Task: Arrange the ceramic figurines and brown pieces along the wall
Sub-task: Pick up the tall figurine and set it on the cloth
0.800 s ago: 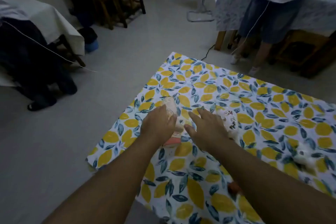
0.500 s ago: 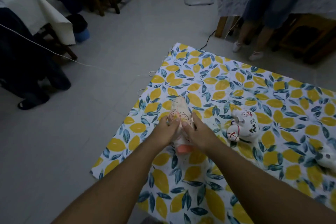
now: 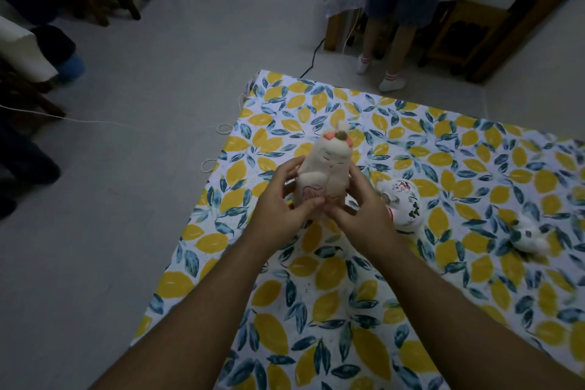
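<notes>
Head view: the biggest thing under you is the lemon-print cloth (image 3: 364, 310), spread flat on the pale floor (image 3: 126, 199). Your two forearms reach out over it and meet near its far left part. There your left hand (image 3: 281, 212) and right hand (image 3: 361, 215) wrap the lower half of a tall cream figurine (image 3: 326, 168), fingers curled snugly round its sides with the thumbs across the front. It looks lifted off the cloth and tilted away from you, its pink-trimmed head on top.

Just to the right of your right hand lies a round white figurine (image 3: 403, 203) with red and black markings, on its side on the cloth. Farther right, well apart, sits a small white figurine (image 3: 528, 236), blurred. No brown pieces can be made out.

The risks, as I judge them: ceramic is smooth, and you grip only the base, so the top-heavy figure could slip or tip forward. Swing your right elbow out and you may knock the round one. A loose cloth could also let a piece set down on it wobble and fall.
</notes>
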Motion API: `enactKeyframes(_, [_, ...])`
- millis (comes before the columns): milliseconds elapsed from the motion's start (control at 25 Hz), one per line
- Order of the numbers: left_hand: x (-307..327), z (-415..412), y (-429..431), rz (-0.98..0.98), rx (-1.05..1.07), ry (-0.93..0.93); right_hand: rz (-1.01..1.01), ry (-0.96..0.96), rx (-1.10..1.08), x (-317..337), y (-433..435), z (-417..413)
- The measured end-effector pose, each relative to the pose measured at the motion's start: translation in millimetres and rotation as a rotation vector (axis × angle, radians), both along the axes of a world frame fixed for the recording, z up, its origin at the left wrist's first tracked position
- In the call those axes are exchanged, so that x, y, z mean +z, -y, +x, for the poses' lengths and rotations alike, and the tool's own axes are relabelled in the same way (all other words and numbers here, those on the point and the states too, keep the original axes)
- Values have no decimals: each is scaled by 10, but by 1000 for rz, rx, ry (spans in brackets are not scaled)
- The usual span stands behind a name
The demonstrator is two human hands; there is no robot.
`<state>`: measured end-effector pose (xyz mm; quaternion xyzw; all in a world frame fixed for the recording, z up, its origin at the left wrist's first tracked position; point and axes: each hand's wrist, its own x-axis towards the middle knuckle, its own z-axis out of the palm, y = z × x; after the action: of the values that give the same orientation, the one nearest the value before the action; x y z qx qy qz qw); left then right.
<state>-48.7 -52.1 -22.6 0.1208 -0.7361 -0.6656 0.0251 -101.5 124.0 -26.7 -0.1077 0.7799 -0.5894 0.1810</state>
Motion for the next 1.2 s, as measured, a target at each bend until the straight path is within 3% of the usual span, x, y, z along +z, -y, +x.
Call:
enactKeyframes(440, [-215, 255, 56, -56, -128, -20, -32, -9, -112, -288, 15, 402])
enactKeyframes(1200, [-275, 280, 7, -84, -140, -18, -15, -9, -43, -360, -13, 295])
